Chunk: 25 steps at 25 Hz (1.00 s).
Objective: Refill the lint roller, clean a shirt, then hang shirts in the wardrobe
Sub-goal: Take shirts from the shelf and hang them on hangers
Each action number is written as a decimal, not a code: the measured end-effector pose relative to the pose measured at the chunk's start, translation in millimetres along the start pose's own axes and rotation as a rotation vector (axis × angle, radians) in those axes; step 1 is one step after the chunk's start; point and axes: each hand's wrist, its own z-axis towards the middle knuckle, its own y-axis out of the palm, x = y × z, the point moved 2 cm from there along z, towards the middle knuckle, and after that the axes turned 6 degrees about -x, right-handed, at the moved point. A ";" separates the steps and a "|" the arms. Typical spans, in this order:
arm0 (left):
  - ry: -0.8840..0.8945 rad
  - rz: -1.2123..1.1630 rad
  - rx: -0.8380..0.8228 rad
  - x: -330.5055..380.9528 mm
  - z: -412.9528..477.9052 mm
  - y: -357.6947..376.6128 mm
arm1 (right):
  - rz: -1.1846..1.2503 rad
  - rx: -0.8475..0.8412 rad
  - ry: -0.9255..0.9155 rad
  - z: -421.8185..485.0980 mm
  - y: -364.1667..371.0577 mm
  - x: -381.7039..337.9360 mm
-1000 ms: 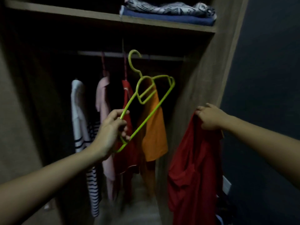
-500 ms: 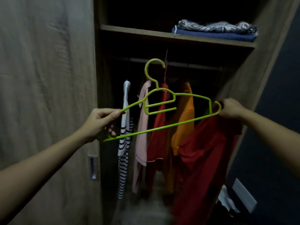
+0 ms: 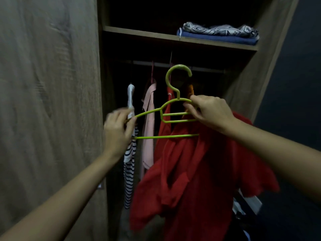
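Note:
I hold a lime green plastic hanger (image 3: pixel 171 115) upright in front of the open wardrobe. My left hand (image 3: pixel 118 131) grips its left end, blurred by motion. My right hand (image 3: pixel 210 110) pinches the hanger's right shoulder near the neck. A red shirt (image 3: pixel 194 180) hangs bunched under my right hand and forearm; the hanger's right end is hidden behind it. The hook sits just below the wardrobe rail (image 3: pixel 205 69).
On the rail hang a striped shirt (image 3: pixel 129 164), a pink shirt (image 3: pixel 149 129), a red garment and an orange one mostly hidden. Folded cloths (image 3: pixel 218 34) lie on the upper shelf (image 3: pixel 142 33). The wardrobe door (image 3: pixel 48 101) stands at left, a dark wall at right.
My right hand slid left along the hanger from its right end to near the neck, bringing the red shirt with it. The hanger levelled and the view moved closer.

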 end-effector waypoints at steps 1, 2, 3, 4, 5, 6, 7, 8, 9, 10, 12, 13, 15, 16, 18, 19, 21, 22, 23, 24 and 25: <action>0.002 0.011 0.077 16.3 -10.4 1.8 | -0.024 0.007 -0.004 2.7 2.3 -4.7; 0.037 -0.039 0.079 37.1 -27.4 7.5 | -0.029 0.012 -0.002 5.7 5.0 -10.2; 0.083 -0.068 0.007 59.4 -49.2 16.5 | -0.022 0.025 0.000 8.3 6.9 -16.0; 0.099 -0.020 -0.107 73.4 -74.5 29.8 | -0.003 0.042 0.002 10.3 6.5 -21.2; 0.048 0.057 -0.252 75.7 -97.2 44.2 | 0.015 0.061 -0.012 12.0 4.7 -23.9; -0.085 0.063 -0.373 64.7 -111.1 55.8 | 0.037 0.073 -0.034 12.8 1.8 -24.5; -0.220 0.007 -0.507 46.1 -119.1 62.4 | 0.072 0.074 -0.058 12.1 -1.7 -23.3; -0.265 -0.098 -0.658 24.0 -125.0 66.8 | 0.113 0.062 -0.084 10.1 -5.0 -20.6; -0.257 -0.195 -0.833 4.4 -126.9 66.6 | 0.141 0.042 -0.118 6.6 -7.0 -16.3; -0.258 -0.278 -0.984 -13.4 -127.3 60.4 | 0.152 0.008 -0.150 1.2 -7.4 -11.5; -0.327 -0.438 -1.098 -41.5 -120.0 39.1 | 0.094 -0.083 -0.220 -15.8 3.0 -3.2; -0.352 -0.448 -1.080 -55.0 -114.9 29.2 | 0.053 -0.116 -0.242 -26.1 12.7 -1.5; -0.358 -0.370 -1.049 -71.2 -101.3 15.3 | 0.044 -0.138 -0.237 -41.5 28.4 -4.0; -0.389 -0.385 -1.034 -74.4 -94.9 11.6 | 0.075 -0.134 -0.228 -44.6 32.7 -5.7; -0.394 -0.408 -0.995 -79.3 -82.1 5.8 | 0.122 -0.121 -0.233 -45.3 37.4 -2.1; -0.379 -0.419 -0.969 -79.6 -75.6 1.2 | 0.112 -0.126 -0.250 -45.2 37.1 2.7; -0.421 -0.466 -0.922 -81.0 -63.1 -9.1 | 0.030 -0.141 -0.271 -47.2 37.6 12.6; -0.477 -0.456 -0.862 -79.5 -57.3 -11.9 | -0.022 -0.134 -0.260 -49.4 39.9 13.1; -0.501 -0.381 -0.745 -74.4 -52.7 -11.8 | -0.051 -0.118 -0.232 -51.5 43.4 10.3; -0.472 -0.262 -0.589 -60.0 -48.1 -11.2 | -0.030 -0.126 -0.162 -51.8 46.0 4.0; -0.386 -0.147 -0.426 -38.2 -44.3 -9.6 | 0.043 -0.153 -0.062 -49.8 48.4 -3.1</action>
